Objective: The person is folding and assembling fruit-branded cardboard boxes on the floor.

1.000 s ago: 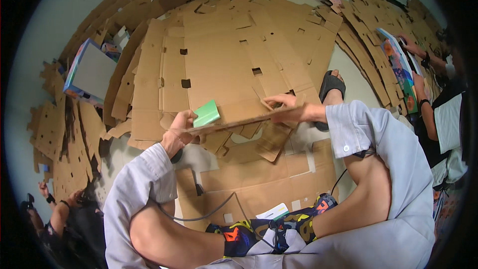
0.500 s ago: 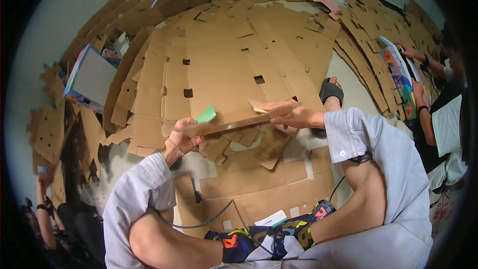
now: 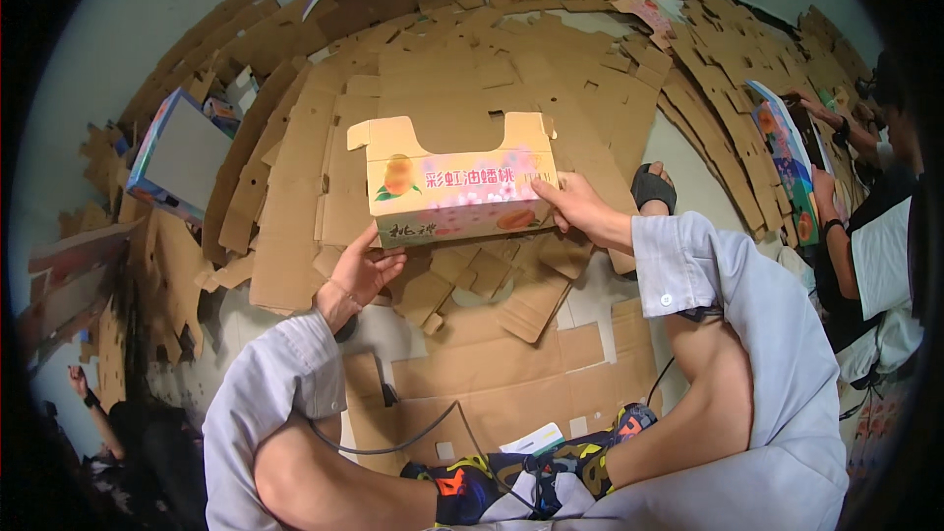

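Note:
A cardboard carton piece (image 3: 459,199) with a cut-out top edge is raised in front of me. Its face is yellow and pink, with peaches and blossoms printed on it. My right hand (image 3: 580,208) grips its right end, the thumb on the printed face and the other fingers partly hidden behind. At the lower left corner is my left hand (image 3: 362,275), its thumb by the corner and its fingers spread just under the lower edge. Behind and below the carton lie flat brown cardboard sheets (image 3: 295,202).
Stacked cardboard surrounds me. A white-faced box (image 3: 182,152) stands at left. A person at right handles a colourful box (image 3: 787,162); another person's hand (image 3: 79,379) shows at lower left. A black cable (image 3: 423,431) crosses near my legs, beside a small white card (image 3: 534,439).
The cardboard piece, earlier seen nearly edge-on in both hands, has turned so its printed face shows. My left fingers have spread. At far left, a reddish-grey sheet has come into view.

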The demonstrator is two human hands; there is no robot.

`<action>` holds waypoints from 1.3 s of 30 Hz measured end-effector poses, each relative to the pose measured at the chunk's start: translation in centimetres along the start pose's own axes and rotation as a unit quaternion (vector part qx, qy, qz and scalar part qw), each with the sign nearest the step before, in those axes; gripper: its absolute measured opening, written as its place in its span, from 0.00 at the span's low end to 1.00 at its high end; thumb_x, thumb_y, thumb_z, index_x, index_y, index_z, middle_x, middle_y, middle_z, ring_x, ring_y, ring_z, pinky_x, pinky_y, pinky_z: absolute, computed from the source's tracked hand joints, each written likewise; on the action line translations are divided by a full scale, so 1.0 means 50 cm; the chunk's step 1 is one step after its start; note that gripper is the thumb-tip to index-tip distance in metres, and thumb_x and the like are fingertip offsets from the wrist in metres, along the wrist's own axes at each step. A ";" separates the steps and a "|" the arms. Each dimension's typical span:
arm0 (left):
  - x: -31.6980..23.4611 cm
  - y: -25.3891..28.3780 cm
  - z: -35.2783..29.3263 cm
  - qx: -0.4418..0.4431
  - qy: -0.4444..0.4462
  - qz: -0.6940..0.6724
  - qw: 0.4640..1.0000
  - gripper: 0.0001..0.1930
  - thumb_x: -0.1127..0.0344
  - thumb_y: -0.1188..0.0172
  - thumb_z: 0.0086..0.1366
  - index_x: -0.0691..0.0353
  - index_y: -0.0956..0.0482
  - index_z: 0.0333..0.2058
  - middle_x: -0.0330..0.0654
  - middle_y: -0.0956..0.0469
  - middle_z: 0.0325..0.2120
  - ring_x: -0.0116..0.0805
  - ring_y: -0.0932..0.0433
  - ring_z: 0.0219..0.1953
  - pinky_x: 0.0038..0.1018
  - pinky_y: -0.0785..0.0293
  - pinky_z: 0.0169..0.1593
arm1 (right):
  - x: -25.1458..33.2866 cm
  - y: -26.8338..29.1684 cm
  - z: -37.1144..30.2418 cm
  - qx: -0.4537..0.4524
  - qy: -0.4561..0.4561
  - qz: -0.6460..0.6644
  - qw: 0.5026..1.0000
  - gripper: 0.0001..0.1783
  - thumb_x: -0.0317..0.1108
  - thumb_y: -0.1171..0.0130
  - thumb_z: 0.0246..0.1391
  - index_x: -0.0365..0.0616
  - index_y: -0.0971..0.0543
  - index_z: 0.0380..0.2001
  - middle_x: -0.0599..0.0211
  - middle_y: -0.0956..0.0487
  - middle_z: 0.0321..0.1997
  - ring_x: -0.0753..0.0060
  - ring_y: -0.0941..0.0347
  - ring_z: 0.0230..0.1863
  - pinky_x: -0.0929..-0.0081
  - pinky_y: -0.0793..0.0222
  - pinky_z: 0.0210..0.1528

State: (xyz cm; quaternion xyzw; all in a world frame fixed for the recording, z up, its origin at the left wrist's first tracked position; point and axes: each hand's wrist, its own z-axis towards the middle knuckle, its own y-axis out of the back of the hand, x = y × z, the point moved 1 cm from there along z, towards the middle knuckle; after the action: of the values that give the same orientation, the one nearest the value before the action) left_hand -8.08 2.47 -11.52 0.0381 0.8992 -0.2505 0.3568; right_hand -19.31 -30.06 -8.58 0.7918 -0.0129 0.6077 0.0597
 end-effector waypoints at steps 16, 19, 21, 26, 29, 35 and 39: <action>-0.005 -0.046 -0.009 0.072 -0.122 0.149 0.979 0.32 0.44 0.51 0.61 0.69 0.36 0.51 0.49 0.28 0.43 0.37 0.25 0.41 0.28 0.28 0.43 | -0.015 0.012 0.014 -0.012 -0.062 0.025 0.998 0.22 0.53 0.54 0.57 0.41 0.31 0.31 0.77 0.42 0.11 0.84 0.49 0.10 0.81 0.49 0.13; -0.006 -0.051 -0.007 0.038 -0.136 0.154 0.978 0.30 0.46 0.52 0.62 0.69 0.35 0.50 0.47 0.28 0.43 0.36 0.24 0.39 0.27 0.27 0.41 | -0.016 0.012 0.014 -0.007 -0.056 0.030 0.998 0.22 0.53 0.54 0.57 0.41 0.32 0.31 0.77 0.41 0.12 0.84 0.48 0.11 0.81 0.49 0.13; -0.007 -0.054 -0.006 0.029 -0.141 0.167 0.975 0.30 0.46 0.51 0.62 0.70 0.35 0.49 0.48 0.28 0.43 0.37 0.24 0.38 0.28 0.27 0.41 | -0.017 0.011 0.014 0.007 -0.068 0.034 0.997 0.21 0.53 0.55 0.58 0.44 0.32 0.33 0.78 0.38 0.16 0.86 0.48 0.12 0.83 0.47 0.14; -0.014 -0.058 -0.007 -0.013 -0.167 0.176 0.970 0.32 0.45 0.47 0.60 0.72 0.35 0.48 0.48 0.27 0.40 0.38 0.24 0.36 0.28 0.26 0.39 | -0.023 0.005 0.009 0.017 -0.093 0.053 0.994 0.20 0.53 0.55 0.58 0.46 0.34 0.36 0.77 0.37 0.17 0.84 0.44 0.12 0.83 0.43 0.16; -0.015 -0.063 -0.009 -0.006 -0.205 0.175 0.963 0.34 0.45 0.45 0.58 0.80 0.33 0.43 0.54 0.26 0.37 0.40 0.23 0.35 0.28 0.25 0.38 | -0.032 0.001 0.003 0.019 -0.111 0.080 0.990 0.19 0.52 0.55 0.58 0.46 0.35 0.36 0.76 0.35 0.20 0.83 0.40 0.14 0.83 0.40 0.17; -0.026 -0.059 -0.015 -0.056 -0.104 0.166 0.979 0.33 0.43 0.44 0.57 0.71 0.36 0.45 0.51 0.26 0.34 0.38 0.22 0.27 0.28 0.25 0.29 | -0.039 0.015 0.009 0.012 -0.111 0.102 0.988 0.20 0.50 0.57 0.59 0.44 0.34 0.41 0.71 0.29 0.32 0.84 0.35 0.17 0.86 0.38 0.17; -0.049 -0.036 -0.009 -0.126 -0.012 0.248 0.960 0.31 0.42 0.43 0.55 0.62 0.37 0.46 0.48 0.27 0.34 0.35 0.23 0.24 0.25 0.26 0.26 | -0.040 0.023 0.005 0.024 -0.149 0.005 0.989 0.20 0.44 0.56 0.59 0.42 0.35 0.47 0.64 0.28 0.47 0.81 0.34 0.17 0.83 0.36 0.19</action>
State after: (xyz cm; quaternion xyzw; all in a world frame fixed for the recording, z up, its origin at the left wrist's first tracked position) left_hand -6.98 1.38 -8.84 0.2119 0.8814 -0.0390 0.4204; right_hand -19.70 -31.36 -10.48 0.8745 -0.0110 0.4837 0.0345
